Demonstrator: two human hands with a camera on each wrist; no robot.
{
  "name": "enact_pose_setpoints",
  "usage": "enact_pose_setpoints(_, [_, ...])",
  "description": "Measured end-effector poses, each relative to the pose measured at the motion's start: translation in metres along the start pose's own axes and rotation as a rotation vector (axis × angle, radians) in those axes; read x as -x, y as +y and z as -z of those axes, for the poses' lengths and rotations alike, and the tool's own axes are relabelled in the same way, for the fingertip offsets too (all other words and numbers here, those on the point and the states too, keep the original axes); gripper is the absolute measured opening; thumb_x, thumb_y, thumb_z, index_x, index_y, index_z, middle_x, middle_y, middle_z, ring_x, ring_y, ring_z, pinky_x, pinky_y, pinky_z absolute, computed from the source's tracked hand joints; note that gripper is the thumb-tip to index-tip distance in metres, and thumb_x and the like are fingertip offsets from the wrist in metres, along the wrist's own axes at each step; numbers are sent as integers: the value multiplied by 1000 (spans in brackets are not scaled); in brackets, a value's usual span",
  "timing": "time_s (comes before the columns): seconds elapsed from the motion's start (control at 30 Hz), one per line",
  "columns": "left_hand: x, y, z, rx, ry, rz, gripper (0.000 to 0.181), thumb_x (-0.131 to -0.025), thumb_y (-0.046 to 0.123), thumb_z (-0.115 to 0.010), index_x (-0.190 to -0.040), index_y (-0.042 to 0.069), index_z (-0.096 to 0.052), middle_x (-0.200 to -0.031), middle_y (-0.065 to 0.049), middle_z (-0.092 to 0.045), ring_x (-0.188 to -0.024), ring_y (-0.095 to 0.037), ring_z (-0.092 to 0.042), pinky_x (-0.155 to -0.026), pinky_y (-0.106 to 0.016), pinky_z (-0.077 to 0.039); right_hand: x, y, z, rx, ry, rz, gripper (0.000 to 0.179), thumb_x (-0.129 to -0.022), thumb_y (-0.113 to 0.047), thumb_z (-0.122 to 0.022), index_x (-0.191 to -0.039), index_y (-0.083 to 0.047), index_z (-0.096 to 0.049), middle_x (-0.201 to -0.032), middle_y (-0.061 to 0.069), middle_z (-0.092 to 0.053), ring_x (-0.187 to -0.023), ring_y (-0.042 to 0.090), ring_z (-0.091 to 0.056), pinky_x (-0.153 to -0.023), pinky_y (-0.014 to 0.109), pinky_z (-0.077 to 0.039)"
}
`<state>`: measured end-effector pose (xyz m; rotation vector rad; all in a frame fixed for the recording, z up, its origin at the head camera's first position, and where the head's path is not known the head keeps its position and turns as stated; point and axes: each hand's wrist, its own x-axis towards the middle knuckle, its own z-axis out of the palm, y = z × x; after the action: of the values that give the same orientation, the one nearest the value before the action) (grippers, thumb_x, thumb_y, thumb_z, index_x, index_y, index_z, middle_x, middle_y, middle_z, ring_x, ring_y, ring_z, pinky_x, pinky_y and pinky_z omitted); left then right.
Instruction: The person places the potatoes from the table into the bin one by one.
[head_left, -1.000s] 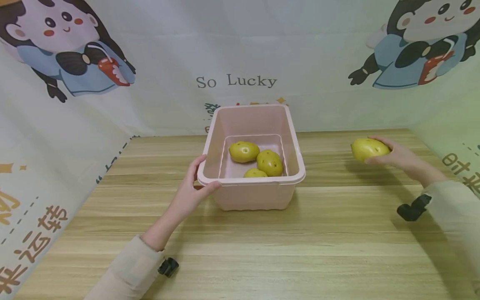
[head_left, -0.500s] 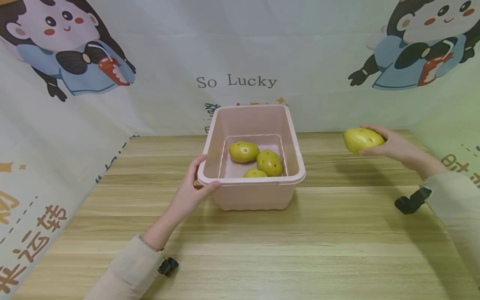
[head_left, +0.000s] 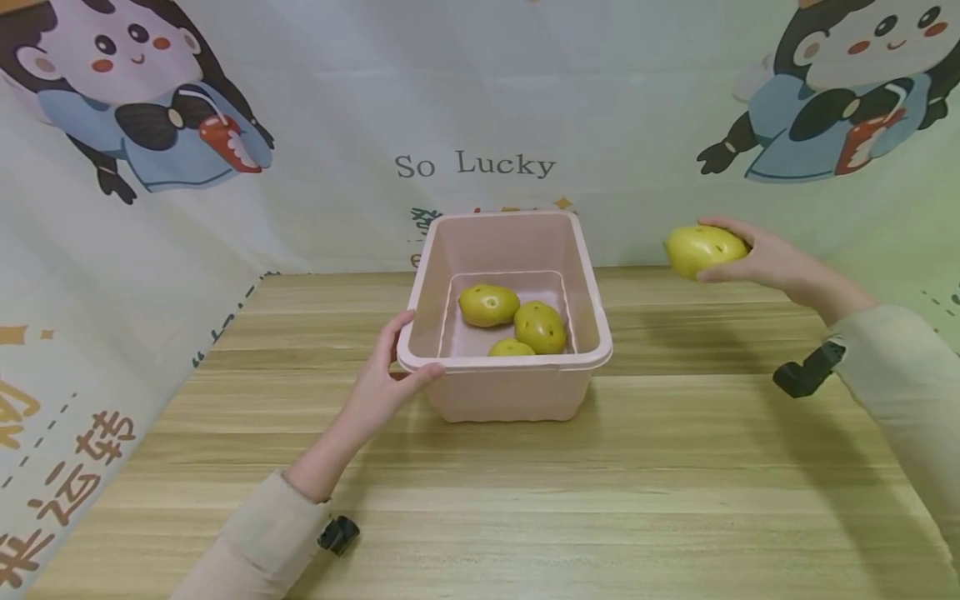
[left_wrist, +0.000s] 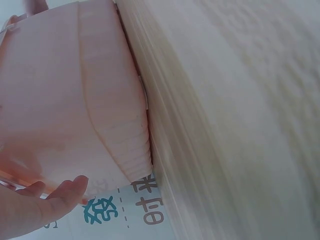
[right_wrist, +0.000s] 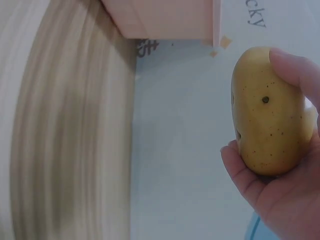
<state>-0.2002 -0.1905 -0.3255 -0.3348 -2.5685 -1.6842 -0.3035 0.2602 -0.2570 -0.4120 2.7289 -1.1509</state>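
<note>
A yellow potato [head_left: 699,252] is gripped in my right hand [head_left: 776,265], held in the air to the right of a pink plastic bin [head_left: 510,392]. In the right wrist view, thumb and fingers wrap around that potato [right_wrist: 267,117], whose skin shows small dark spots. My left hand [head_left: 375,379] holds the bin's near left corner, thumb on the front rim and fingers along the left side. Inside the bin lie a potato [head_left: 488,305], another potato [head_left: 540,327] beside it and a third potato [head_left: 512,347], partly hidden by the front wall.
The bin stands on a wood-grain table [head_left: 510,500]. Behind it hangs a white printed cloth [head_left: 337,183] with cartoon figures and lettering, which also runs along both sides. Each sleeve carries a small black device, such as the one [head_left: 339,534] at the left wrist.
My right hand has lifted the potato higher and carried it left, closer to the bin. The left hand, the bin and the potatoes inside have stayed in place.
</note>
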Motion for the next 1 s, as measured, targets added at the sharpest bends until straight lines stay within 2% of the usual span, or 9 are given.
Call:
enact_pose_setpoints(0.2, [-1, -1, 0, 10, -4, -5, 76, -85, 19, -65, -144, 15, -19, -143, -14, -31, -122, -29, -39, -93, -43, -43, -8, -19, -1, 11, -8, 28, 81, -85, -28, -64, -148, -17, -14, -143, 18, -24, -113, 30, -34, -88, 46, -31])
enact_pose_setpoints(0.47, [-1, -3, 0, 5, -4, 1, 76, -85, 21, -66, -144, 17, -19, -143, -13, -32, -122, -27, -39, -93, -43, -43, -18, -39, -4, 61, -11, 62, 79, -83, -29, -66, -146, -19, -19, -135, 16, -34, -106, 27, -36, -84, 42, -31])
enact_pose_setpoints(1.0, [-1, -2, 0, 9, 1, 2, 76, -84, 20, -66, -145, 16, -19, -144, -13, -31, -122, -28, -39, -92, -42, -44, -33, -64, -10, 23, -35, 88, 81, -82, -28, -67, -147, -18, -19, -140, 16, -30, -111, 28, -35, -90, 46, -30])
